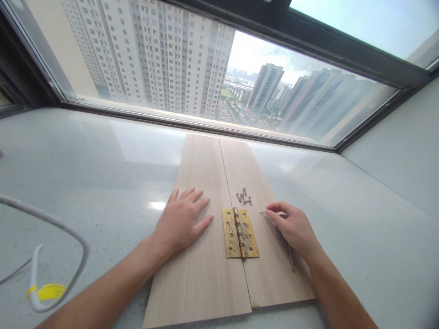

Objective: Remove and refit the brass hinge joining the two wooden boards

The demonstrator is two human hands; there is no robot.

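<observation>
A worn brass hinge [241, 234] lies opened flat across the seam between two pale wooden boards, the left board [202, 292] and the right board [274, 283]. My left hand [185, 217] rests on the left board with fingers spread, holding nothing. Between thumb and forefinger, my right hand [291, 224] pinches a small screw [262, 213] just right of the hinge. Only its thin end shows. Several loose screws [244, 197] sit in a small pile on the right board above the hinge. A slim metal rod [291, 259] lies partly hidden beneath my right hand; its kind is unclear.
The boards lie on a glossy speckled white sill [113, 183] below a dark window frame [206, 128]. A looped white cable [77, 237] with a yellow tag [51, 291] stands at the left. A white wall [394, 137] borders the right side.
</observation>
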